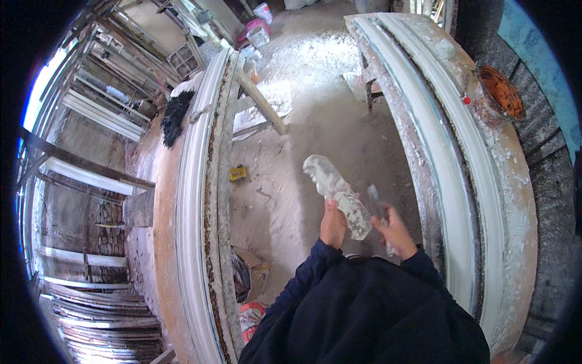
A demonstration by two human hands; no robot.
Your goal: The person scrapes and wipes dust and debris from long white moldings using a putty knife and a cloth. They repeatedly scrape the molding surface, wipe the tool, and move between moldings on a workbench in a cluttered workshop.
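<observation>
My left hand [333, 225] is closed around a long, flat board crusted with white plaster [339, 194], rounded at its far end and patchy grey on its face. It is held tilted in front of my body, above the floor between two benches. Close to the board's right edge, my right hand [394, 233] grips a scraper [374, 195], its pale blade pointing up and away from me. Part of the scraper's handle shows below the fist. Whether the blade touches the board, I cannot tell.
Long white plaster mouldings lie on the left bench [197, 151] and right bench [458, 212]. An orange-lined bucket [502, 94] stands on the right bench. On the floor are a small yellow object [238, 173], a cardboard box [257, 276] and a red-and-white bag [250, 318]. Strips are racked far left.
</observation>
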